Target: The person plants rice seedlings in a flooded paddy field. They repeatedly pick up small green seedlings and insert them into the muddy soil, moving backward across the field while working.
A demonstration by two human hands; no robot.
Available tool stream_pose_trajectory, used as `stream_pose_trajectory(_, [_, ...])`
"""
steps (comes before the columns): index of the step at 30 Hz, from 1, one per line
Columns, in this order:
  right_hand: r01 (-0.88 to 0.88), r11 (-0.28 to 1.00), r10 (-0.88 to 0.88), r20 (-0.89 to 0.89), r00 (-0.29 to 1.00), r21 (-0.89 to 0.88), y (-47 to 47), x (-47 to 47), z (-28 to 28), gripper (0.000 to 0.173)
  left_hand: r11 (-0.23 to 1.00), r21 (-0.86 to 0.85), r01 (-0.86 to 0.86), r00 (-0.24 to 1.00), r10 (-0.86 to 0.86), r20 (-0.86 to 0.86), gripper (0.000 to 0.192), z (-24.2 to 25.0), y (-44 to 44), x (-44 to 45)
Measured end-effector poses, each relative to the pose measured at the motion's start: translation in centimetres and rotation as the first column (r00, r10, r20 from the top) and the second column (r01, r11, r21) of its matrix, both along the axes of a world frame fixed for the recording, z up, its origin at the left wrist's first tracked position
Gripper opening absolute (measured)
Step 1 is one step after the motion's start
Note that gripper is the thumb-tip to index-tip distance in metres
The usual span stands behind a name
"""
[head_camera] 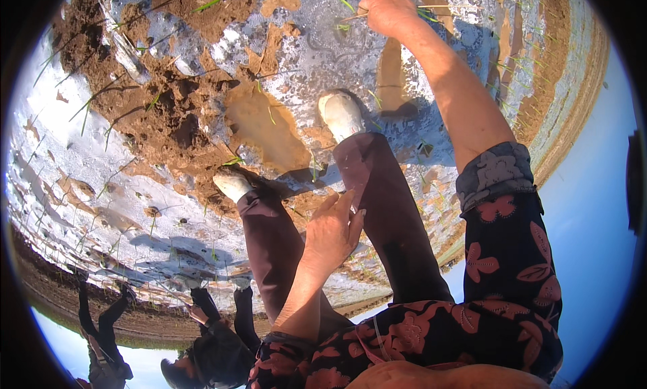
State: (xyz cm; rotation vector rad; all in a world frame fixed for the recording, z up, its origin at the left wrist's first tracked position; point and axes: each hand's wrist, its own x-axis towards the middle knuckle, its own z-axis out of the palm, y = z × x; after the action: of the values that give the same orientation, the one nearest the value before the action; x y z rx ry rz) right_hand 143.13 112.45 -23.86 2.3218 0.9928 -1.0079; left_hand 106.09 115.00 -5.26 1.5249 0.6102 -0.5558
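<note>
My right hand (388, 14) is closed around a thin pale stick (447, 6), which sticks out on both sides of the fist low over the ground film. Thin green blades (343, 2) lie close by. My left hand (331, 232) hangs in front of my legs, close to one knee, its fingers bent and somewhat apart; nothing is clearly seen in it. Beneath both hands, pale plastic film (323, 45) spattered with mud covers the ground, and slender green seedlings (314, 169) stand up from it.
My pale muddy shoes (341, 113) (232, 184) stand on the film beside a brown puddle (265, 126). Clumped wet soil (172, 106) lies to the left. At the lower left are a bending co-worker (217, 343) and another person (106, 338).
</note>
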Motion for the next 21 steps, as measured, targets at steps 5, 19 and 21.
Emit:
stream_pose_trajectory(5, [-0.023, 0.998, 0.023, 0.010, 1.000, -0.053, 0.3, 0.3, -0.3, 0.025, 1.000, -0.004, -0.006, 1.000, 0.006, -0.002, 0.039, 0.0, 0.0, 0.2])
stream_pose_trajectory(19, [-0.022, 1.000, 0.021, -0.040, 0.999, -0.022, -0.6, 0.9, -0.1, 0.022, 1.000, -0.005, -0.017, 1.000, 0.017, 0.004, 0.038, -0.2, -0.2, 0.3])
stream_pose_trajectory(21, [-0.049, 0.999, 0.049, -0.039, 0.998, -0.001, -0.7, 1.0, -0.3, 0.022, 1.000, -0.008, -0.011, 1.000, 0.011, 0.003, 0.039, -0.2, -0.3, 0.4])
